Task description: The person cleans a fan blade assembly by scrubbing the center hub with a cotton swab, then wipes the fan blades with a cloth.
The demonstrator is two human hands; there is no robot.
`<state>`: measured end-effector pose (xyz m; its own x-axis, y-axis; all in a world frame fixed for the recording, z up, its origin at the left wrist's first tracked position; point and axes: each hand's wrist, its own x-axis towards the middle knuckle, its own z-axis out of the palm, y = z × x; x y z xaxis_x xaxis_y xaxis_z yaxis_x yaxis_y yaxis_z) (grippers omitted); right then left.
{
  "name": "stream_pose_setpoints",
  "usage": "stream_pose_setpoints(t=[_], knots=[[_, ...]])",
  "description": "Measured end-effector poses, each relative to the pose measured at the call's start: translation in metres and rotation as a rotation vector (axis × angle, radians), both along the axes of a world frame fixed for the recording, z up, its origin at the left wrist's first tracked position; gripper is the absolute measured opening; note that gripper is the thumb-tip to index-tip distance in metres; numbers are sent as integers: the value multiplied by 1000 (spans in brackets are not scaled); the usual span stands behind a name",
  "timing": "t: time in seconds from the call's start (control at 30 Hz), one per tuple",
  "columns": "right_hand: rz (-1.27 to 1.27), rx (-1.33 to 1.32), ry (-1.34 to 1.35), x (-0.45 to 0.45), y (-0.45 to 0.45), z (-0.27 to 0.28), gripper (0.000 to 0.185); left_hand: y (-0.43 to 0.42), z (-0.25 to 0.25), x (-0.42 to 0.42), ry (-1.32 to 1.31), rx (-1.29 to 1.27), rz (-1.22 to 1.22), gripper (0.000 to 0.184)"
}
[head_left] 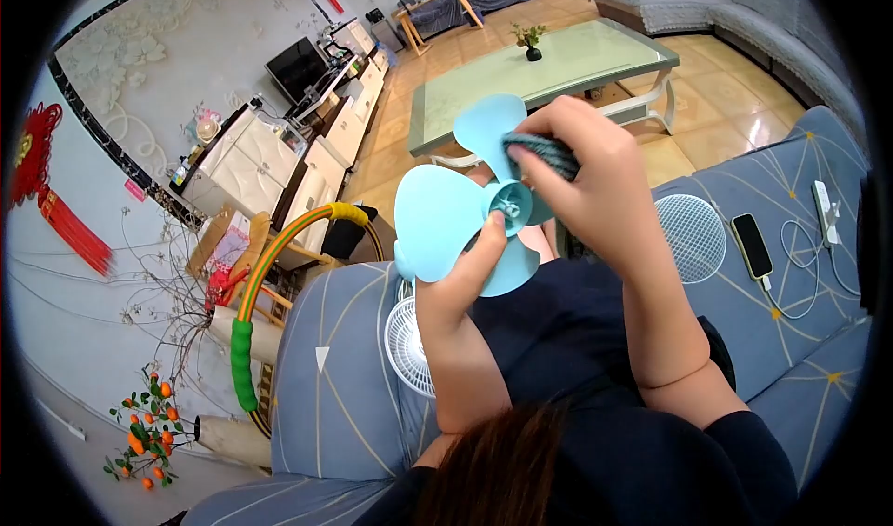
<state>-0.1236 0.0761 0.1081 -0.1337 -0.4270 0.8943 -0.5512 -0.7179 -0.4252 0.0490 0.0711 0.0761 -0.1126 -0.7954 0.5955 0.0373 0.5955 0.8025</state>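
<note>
A light-blue fan blade (437, 219) with several rounded vanes is held up in front of my body, its hub facing me. My left hand (474, 261) is closed on it, the thumb pressed at the hub. In my right hand (586, 159) is a bunched dark green cloth (544, 154), pinched against the upper vane. On the sofa to my left, partly behind my left forearm, lies a white fan grille (405, 345). A round mesh fan cover (690, 238) lies on the sofa to my right.
A phone (751, 247) on a charging cable and a white power strip (824, 212) lie on the patterned sofa (335, 377). A striped hoop (249, 312) leans at the left. Ahead stands a glass-topped coffee table (595, 56) with a small potted plant (531, 40).
</note>
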Motion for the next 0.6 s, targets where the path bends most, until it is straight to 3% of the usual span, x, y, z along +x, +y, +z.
stream_pose_setpoints(t=[0.07,0.3,0.5,0.6], knots=[[110,-45,25,4,6,1,13,3,2,-3,54,15,-28,40],[-78,1,-126,1,-4,1,14,9,4,-3,-54,38,-64,39],[62,-100,26,3,4,3,14,9,4,-6,-82,6,-60,37],[52,-64,-62,4,2,3,15,12,8,-5,-110,71,-65,38]])
